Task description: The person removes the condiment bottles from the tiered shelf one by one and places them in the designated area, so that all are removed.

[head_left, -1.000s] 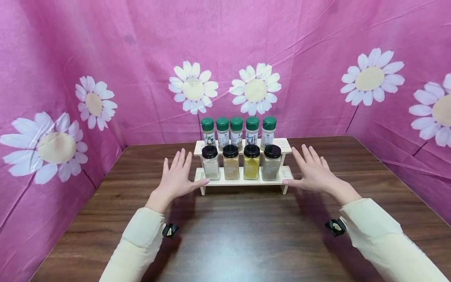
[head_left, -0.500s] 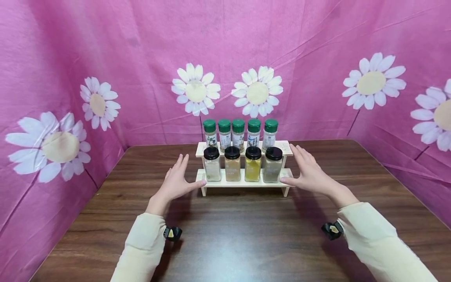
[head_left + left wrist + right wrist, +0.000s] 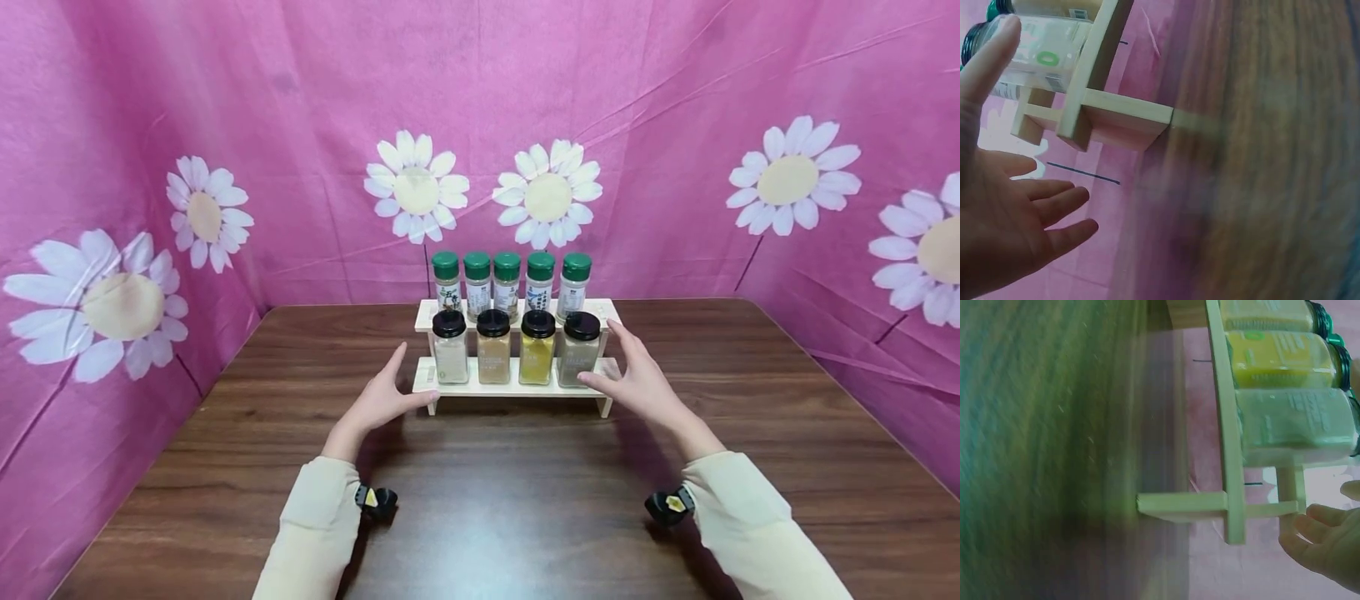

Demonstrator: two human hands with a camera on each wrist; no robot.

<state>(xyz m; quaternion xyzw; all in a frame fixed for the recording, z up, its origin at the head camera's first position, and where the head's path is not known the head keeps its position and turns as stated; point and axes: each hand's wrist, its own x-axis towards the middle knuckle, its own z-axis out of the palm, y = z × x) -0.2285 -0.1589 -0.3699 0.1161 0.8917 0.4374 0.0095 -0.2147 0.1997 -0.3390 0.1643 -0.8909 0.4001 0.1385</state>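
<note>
A two-tier light wooden spice rack (image 3: 424,375) stands on the table. Along its lower shelf are several square glass jars with black lids: a whitish one (image 3: 452,362) at the left, a tan one (image 3: 493,362), a yellow one (image 3: 536,362) and a grey-brown one (image 3: 576,360) at the right. My left hand (image 3: 378,402) is at the rack's left end, fingers extended, thumb by the lower shelf's corner. At the right end is my right hand (image 3: 643,385), its thumb overlapping the grey-brown jar and its fingers close to the upper shelf's end. Both palms face the rack.
Several small green-capped spice bottles (image 3: 507,287) line the upper shelf, partly hidden by the front jars. The dark wooden table (image 3: 480,492) extends in front and to both sides. A pink curtain (image 3: 480,83) printed with white daisies encloses the back and sides.
The right hand has moved left, bringing its thumb in front of the grey-brown jar. The left hand's fingers have drawn lower, and its wrist has come slightly inward. The rack stays put.
</note>
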